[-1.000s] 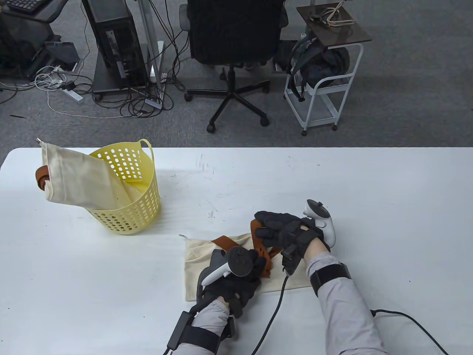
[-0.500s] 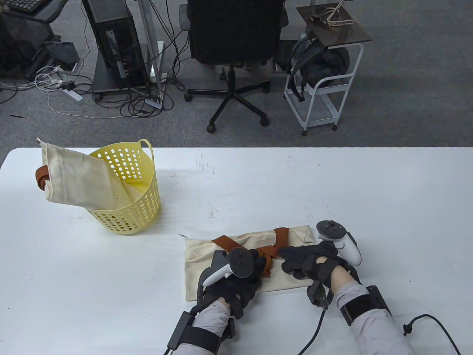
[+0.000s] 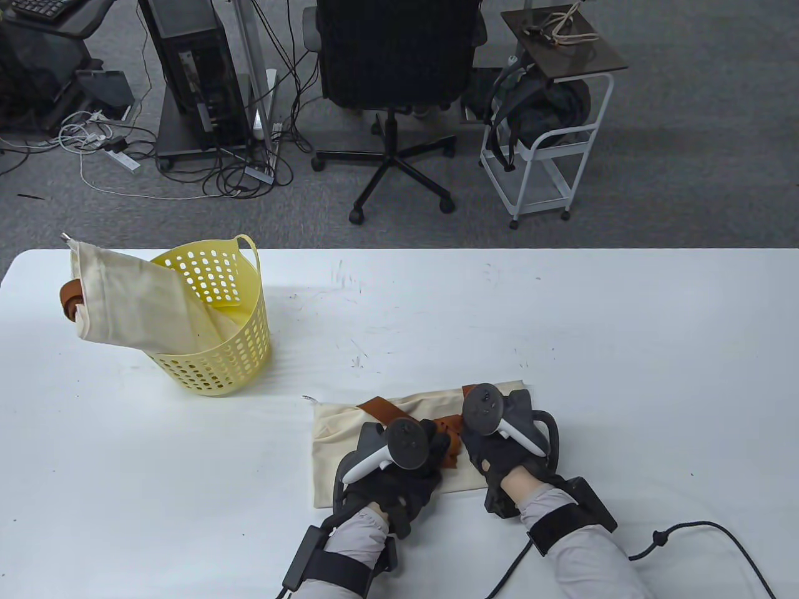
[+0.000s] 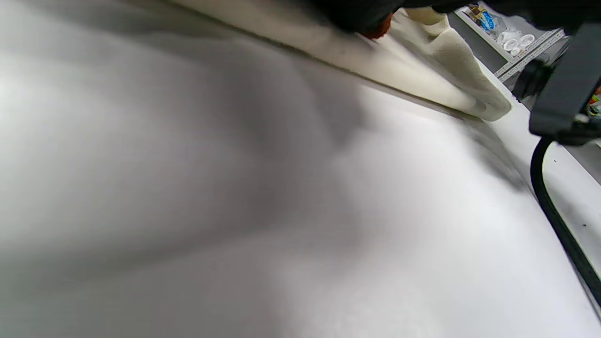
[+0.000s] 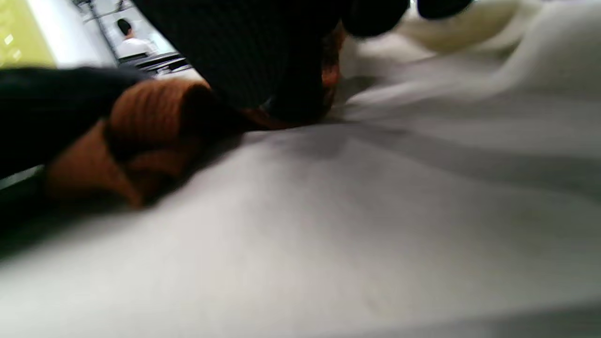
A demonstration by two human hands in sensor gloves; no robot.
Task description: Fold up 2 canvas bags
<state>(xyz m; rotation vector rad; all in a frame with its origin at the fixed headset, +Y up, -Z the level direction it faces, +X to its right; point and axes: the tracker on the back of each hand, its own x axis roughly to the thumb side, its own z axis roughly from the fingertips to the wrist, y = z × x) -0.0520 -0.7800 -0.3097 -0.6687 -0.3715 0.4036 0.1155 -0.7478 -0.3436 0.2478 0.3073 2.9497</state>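
Note:
A cream canvas bag (image 3: 337, 437) with brown straps (image 3: 379, 409) lies folded flat near the table's front edge. My left hand (image 3: 431, 446) rests palm down on its middle, over the bunched straps. My right hand (image 3: 484, 452) lies palm down on the bag's right part, beside the left hand. In the right wrist view my fingers (image 5: 263, 56) touch the brown strap (image 5: 155, 122) on the cloth (image 5: 375, 211). The left wrist view shows the bag's edge (image 4: 450, 51) on the table. A second canvas bag (image 3: 125, 306) hangs out of the yellow basket (image 3: 218, 355).
The basket stands at the left of the white table (image 3: 624, 324). Black cables (image 3: 680, 536) run from my wrists off the front edge. An office chair (image 3: 393, 62) and a white cart (image 3: 543, 156) stand on the floor beyond the table.
My right hand laid the strap down on the bag, swung out to the right, then came back and settled palm down on the bag's right part. My left hand has not moved.

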